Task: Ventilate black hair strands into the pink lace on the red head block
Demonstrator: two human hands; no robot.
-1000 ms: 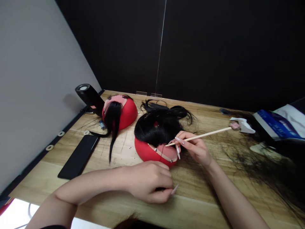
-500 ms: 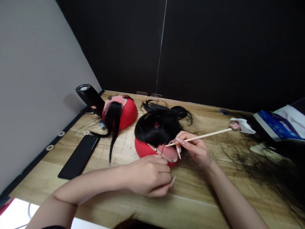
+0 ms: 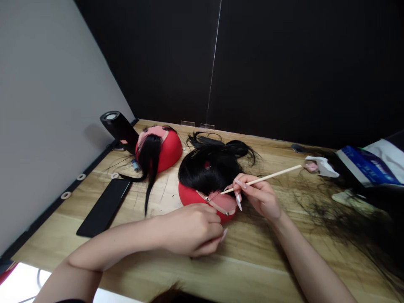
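A red dome-shaped form (image 3: 192,198) with a pink lace patch (image 3: 224,201) and black hair (image 3: 208,168) on it sits mid-table. My right hand (image 3: 259,195) is shut on a thin wooden stick (image 3: 268,176), whose tip touches the lace at the hair's edge. My left hand (image 3: 192,229) rests curled on the table just in front of the dome, fingers pinched together near the lace; whether it pinches hair strands I cannot tell.
A second red dome (image 3: 167,148) with a black hair strand lies at the back left beside a black cylinder (image 3: 118,126). A flat black slab (image 3: 104,206) lies left. Loose hair (image 3: 347,219) and a blue-white bag (image 3: 369,164) fill the right side of the wooden table (image 3: 268,261).
My left hand has slid up and slightly left toward the dome's front edge. The stick's far end has tilted a little upward; my right hand barely moved.
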